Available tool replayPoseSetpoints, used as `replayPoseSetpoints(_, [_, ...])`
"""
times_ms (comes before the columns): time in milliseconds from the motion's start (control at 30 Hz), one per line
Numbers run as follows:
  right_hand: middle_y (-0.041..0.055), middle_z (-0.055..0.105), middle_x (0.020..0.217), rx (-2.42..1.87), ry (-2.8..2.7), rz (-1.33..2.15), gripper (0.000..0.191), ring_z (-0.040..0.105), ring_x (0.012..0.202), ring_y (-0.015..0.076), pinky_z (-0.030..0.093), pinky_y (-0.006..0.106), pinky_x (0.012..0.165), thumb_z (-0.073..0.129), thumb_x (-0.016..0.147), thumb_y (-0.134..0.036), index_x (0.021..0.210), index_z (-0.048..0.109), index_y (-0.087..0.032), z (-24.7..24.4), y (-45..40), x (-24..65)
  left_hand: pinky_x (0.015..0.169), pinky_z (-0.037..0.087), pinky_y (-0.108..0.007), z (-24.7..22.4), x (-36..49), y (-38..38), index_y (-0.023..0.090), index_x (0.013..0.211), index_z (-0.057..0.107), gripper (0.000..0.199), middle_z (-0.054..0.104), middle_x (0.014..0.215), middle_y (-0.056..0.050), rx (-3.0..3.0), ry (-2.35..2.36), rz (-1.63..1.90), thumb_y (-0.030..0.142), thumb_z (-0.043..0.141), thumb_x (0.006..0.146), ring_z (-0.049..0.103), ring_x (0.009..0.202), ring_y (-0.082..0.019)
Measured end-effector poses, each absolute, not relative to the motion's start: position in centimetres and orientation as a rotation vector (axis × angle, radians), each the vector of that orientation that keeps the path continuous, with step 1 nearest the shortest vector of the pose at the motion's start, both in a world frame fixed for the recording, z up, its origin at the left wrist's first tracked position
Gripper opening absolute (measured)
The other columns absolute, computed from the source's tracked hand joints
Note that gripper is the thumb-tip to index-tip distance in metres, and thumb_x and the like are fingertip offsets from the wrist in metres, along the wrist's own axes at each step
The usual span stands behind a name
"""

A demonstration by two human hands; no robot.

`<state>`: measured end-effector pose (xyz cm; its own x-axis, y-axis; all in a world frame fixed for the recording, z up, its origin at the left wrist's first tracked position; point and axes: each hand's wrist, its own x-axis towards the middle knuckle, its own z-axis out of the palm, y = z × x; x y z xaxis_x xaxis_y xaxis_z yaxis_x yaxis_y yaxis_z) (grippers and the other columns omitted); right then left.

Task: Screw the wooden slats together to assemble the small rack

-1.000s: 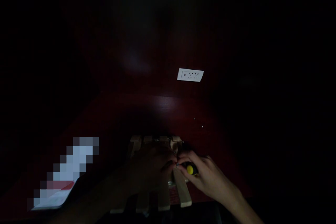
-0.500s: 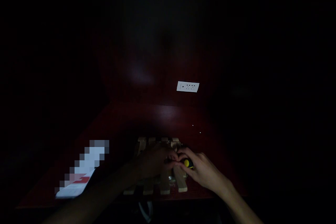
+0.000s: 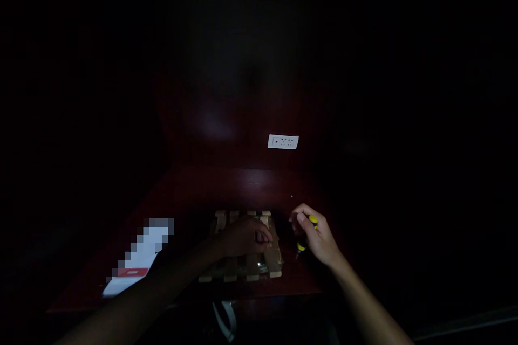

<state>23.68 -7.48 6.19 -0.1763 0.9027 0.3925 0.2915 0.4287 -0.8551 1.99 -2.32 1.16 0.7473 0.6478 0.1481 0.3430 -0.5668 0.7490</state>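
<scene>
A slatted wooden piece (image 3: 252, 267) lies on the dark red table, its light slats running front to back. My left hand (image 3: 246, 236) rests over its middle, fingertips pinched near the right slat; whatever they hold is too small to make out. To the right of the slats, my right hand (image 3: 313, 234) is wrapped round a yellow and black screwdriver (image 3: 301, 246), whose tip points down toward the table.
At the left lies a white and red sheet or packet (image 3: 131, 275), partly blurred out. A white wall socket (image 3: 283, 142) is on the back panel. One tiny bright bit (image 3: 292, 195) lies behind my right hand. A pale curved strap (image 3: 225, 321) hangs below the table's front edge (image 3: 279, 295).
My right hand has moved right, away from my left hand and the slats, taking the screwdriver with it. The screwdriver now points downward. The camera view has shifted slightly.
</scene>
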Motion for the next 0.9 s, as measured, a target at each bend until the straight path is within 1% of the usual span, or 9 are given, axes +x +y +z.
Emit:
replayPoseSetpoints(67, [-0.0015,0.051,0.063,-1.029,-1.692,0.659,0.034,0.048,0.057,0.0113,0.038,0.022,0.052,0.043,0.094,-0.043,0.077,0.057,-0.017,6.0,-7.0,23.2,0.058,0.043,-0.019,1.2,1.9,-2.2,0.017,0.086,0.073,0.016,0.069,0.075,-0.001,2.218,0.731,0.539,0.021,0.063,0.074,0.058,0.063,-0.01])
replayPoseSetpoints(133, [-0.0016,0.052,0.061,-1.041,-1.672,0.59,0.035,0.048,0.055,0.0113,0.038,0.022,0.052,0.044,0.094,-0.042,0.072,0.056,-0.018,5.9,-6.7,22.6,0.058,0.043,-0.018,1.5,1.8,-2.2,0.017,0.085,0.074,0.016,0.069,0.073,-0.001,2.212,0.726,0.535,0.021,0.064,0.074,0.057,0.062,-0.01])
replayPoseSetpoints(267, [-0.0002,0.059,0.055,-1.079,-1.627,0.563,0.039,0.053,0.05,0.0114,0.041,0.022,0.053,0.043,0.095,-0.041,0.065,0.053,-0.018,5.6,-6.2,21.3,0.057,0.041,-0.017,2.4,1.8,-2.6,0.016,0.083,0.075,0.015,0.068,0.073,-0.001,2.242,0.752,0.512,0.022,0.064,0.075,0.057,0.063,-0.01])
replayPoseSetpoints(400, [-0.0007,0.058,0.047,-1.088,-1.596,0.524,0.042,0.051,0.044,0.0109,0.041,0.022,0.052,0.043,0.095,-0.042,0.059,0.049,-0.02,5.1,-5.6,20.3,0.057,0.04,-0.018,2.6,1.7,-2.7,0.015,0.08,0.075,0.014,0.068,0.071,-0.002,2.318,0.744,0.532,0.024,0.064,0.077,0.056,0.062,-0.01])
replayPoseSetpoints(600, [-0.0011,0.057,0.047,-1.084,-1.595,0.503,0.043,0.051,0.043,0.0108,0.04,0.022,0.051,0.044,0.094,-0.044,0.059,0.047,-0.02,4.8,-4.8,19.7,0.061,0.039,-0.019,2.0,1.3,-2.4,0.016,0.08,0.074,0.016,0.069,0.076,-0.002,2.364,0.643,0.562,0.025,0.061,0.082,0.057,0.067,-0.011])
replayPoseSetpoints(767, [-0.0011,0.057,0.046,-1.056,-1.596,0.508,0.043,0.051,0.043,0.0105,0.04,0.022,0.051,0.044,0.094,-0.043,0.059,0.048,-0.02,4.8,-4.8,19.6,0.064,0.04,-0.02,2.0,1.3,-2.2,0.017,0.076,0.073,0.016,0.068,0.075,-0.002,2.418,0.609,0.574,0.024,0.061,0.083,0.056,0.068,-0.011])
replayPoseSetpoints(900, [-0.0013,0.057,0.046,-1.05,-1.597,0.502,0.043,0.051,0.043,0.0105,0.04,0.021,0.051,0.045,0.094,-0.043,0.058,0.047,-0.02,4.6,-4.9,19.6,0.065,0.04,-0.02,1.8,1.2,-2.1,0.017,0.076,0.073,0.017,0.067,0.076,-0.002,2.424,0.591,0.594,0.025,0.061,0.084,0.057,0.07,-0.011])
